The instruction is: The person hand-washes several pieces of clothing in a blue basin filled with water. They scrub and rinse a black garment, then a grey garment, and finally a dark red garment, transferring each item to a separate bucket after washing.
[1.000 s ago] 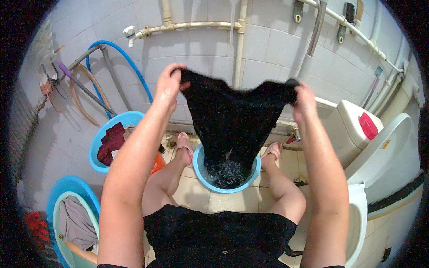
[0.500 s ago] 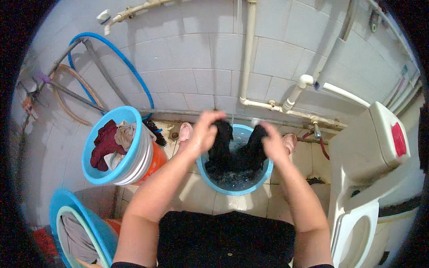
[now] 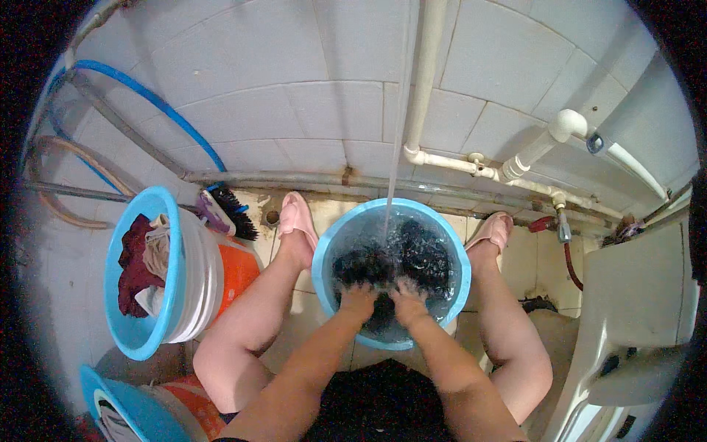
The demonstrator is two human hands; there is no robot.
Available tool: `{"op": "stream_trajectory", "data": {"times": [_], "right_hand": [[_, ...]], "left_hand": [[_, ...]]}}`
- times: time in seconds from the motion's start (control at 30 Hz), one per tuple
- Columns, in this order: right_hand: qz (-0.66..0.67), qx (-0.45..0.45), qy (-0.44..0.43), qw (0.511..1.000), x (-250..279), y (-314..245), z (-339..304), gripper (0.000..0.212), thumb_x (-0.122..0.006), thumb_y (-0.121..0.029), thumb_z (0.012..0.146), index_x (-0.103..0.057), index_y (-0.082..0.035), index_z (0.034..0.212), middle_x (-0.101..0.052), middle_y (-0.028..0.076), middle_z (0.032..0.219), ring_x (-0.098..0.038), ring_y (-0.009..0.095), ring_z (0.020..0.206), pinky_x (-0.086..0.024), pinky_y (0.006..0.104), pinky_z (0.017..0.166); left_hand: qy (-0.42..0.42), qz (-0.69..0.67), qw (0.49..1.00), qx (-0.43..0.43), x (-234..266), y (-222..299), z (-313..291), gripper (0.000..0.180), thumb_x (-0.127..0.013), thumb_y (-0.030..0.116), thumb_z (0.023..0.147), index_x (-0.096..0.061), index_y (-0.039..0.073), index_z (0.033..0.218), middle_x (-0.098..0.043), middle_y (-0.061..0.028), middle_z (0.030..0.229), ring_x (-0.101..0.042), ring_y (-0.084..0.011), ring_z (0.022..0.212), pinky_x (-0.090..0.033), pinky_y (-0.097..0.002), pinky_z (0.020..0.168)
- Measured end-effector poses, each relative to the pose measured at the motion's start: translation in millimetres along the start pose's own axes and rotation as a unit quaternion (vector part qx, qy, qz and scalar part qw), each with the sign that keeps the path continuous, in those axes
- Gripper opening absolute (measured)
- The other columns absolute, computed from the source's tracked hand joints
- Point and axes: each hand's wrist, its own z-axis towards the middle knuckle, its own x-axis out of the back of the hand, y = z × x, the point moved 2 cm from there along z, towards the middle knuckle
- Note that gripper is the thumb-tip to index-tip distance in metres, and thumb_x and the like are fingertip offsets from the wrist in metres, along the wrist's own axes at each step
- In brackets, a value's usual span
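A tiled washroom corner: pale wall tiles behind, white plastic pipes (image 3: 471, 158) running along the wall, and a wet, stained floor (image 3: 515, 258) below. On that floor, between the person's feet in pink slippers (image 3: 298, 217), stands a blue basin (image 3: 324, 258) full of water, and a thin stream of water (image 3: 394, 147) falls straight into it from above. The dark garment (image 3: 420, 254) lies bunched and soaked inside the basin. The left hand (image 3: 359, 298) and the right hand (image 3: 407, 300) are side by side at the near rim, fingers dipped into the water and pressed into the cloth; the grip of each looks closed on a fold of the garment, though the water and dark fabric hide the fingertips. To the left, well apart, a second blue basin (image 3: 158, 221) holding a red cloth and other laundry rests on stacked tubs, with a black scrubbing brush (image 3: 232, 210) beside it; a toilet (image 3: 633, 309) stands at the right. Risks, as I judge them: the stream is running into an already full basin, so it could overflow and make the floor slicker under the slippers. Vigorous rubbing near the rim could slosh water onto the legs or tip the basin. The dark cloth may also bleed dye.
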Motion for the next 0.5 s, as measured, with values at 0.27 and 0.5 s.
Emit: {"op": "stream_trajectory", "data": {"times": [0.27, 0.5], "right_hand": [[0.046, -0.07, -0.231, 0.969, -25.2, 22.4, 21.0, 0.062, -0.055, -0.005, 0.073, -0.043, -0.019, 0.132, -0.025, 0.017, 0.143, -0.038, 0.036, 0.124, -0.031, 0.0446, 0.102], [0.281, -0.125, 0.107, 0.946, 37.0, 27.5, -45.9, 0.054, -0.046, -0.005, 0.074, -0.049, -0.017, 0.127, -0.039, 0.023, 0.13, -0.048, 0.043, 0.11, -0.04, 0.0424, 0.096]], "left_hand": [[-0.035, 0.037, 0.998, -0.038, 23.5, -0.7, -14.6, 0.043, -0.053, 0.023, 0.08, -0.052, 0.019, 0.124, -0.053, -0.0125, 0.124, -0.039, -0.0326, 0.125, -0.029, -0.0514, 0.101], [0.198, -0.079, 0.976, 0.049, 80.7, -3.4, -93.7, 0.043, -0.046, 0.016, 0.082, -0.051, 0.021, 0.125, -0.056, -0.0155, 0.115, -0.05, -0.0341, 0.112, -0.044, -0.0458, 0.088]]}}
